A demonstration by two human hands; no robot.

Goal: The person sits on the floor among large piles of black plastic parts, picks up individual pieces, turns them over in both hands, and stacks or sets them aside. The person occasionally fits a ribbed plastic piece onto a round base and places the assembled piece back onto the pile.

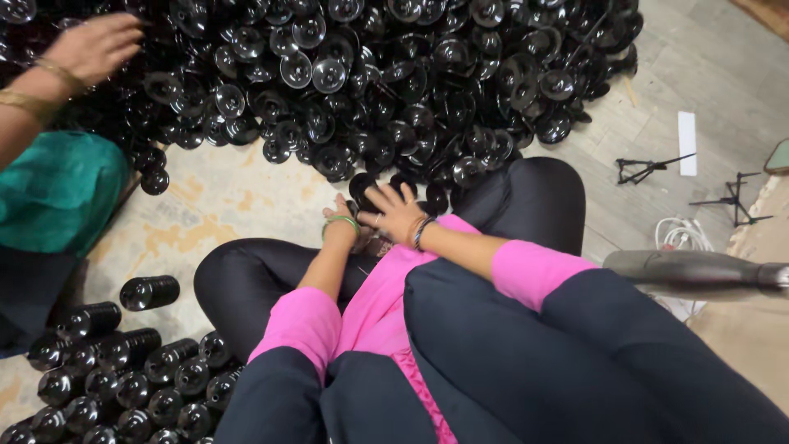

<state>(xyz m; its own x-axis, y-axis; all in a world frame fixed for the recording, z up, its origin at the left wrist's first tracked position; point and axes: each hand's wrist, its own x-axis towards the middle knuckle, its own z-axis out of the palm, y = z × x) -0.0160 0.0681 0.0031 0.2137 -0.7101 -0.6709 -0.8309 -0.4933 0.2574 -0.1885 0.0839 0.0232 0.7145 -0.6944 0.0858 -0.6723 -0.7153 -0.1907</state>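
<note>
A large heap of black discs [370, 82] is spread across the floor [222, 205], and most of it appears unsorted. Nearer than the heap, to the left, a smaller group of assembled black spools [123, 370] is laid in rows, so only a lesser part seems done. At the heap's near edge, the right hand [394, 212] is held with fingers spread and released above a disc. The left hand [341, 218] is seen beside it; whether it is clenched cannot be told. Another person's hand [94, 45] rests on the heap's far left.
</note>
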